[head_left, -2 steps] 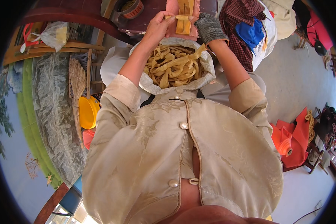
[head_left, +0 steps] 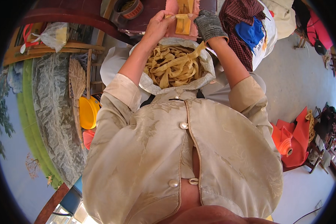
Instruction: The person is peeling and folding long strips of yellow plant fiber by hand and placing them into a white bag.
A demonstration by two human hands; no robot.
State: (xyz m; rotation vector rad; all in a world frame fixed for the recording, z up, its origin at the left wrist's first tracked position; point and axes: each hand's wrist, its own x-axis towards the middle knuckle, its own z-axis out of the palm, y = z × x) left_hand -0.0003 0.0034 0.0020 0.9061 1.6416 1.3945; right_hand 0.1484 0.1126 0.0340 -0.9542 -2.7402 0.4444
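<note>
My bare left hand [head_left: 160, 24] pinches one end of a flat yellowish-tan strip [head_left: 181, 16]. The strip runs sideways over a narrow wooden block [head_left: 182, 28] with thin metal pins in it. At the strip's other end is my right hand [head_left: 210, 25], in a grey knitted fingerless glove, thumb and fingers closed on it. Under the block lies a pink cloth [head_left: 192, 33]. Between my forearms, a white sack [head_left: 151, 86] sits open in my lap, heaped with long tan strips [head_left: 177, 67]. One of them rises toward my right wrist.
A reddish-brown table [head_left: 153, 7] carries a small basket-like bowl [head_left: 133, 9]. To the right lie a checked cloth [head_left: 231, 33] and a blue cloth [head_left: 251, 33] on a white sack. At left are a straw broom [head_left: 77, 76], a yellow basin [head_left: 88, 114] and a wooden frame [head_left: 74, 48].
My hands have barely shifted; the strip between them lies slightly lower and looks flatter across the block. The loose strip near my right wrist has dropped a little.
</note>
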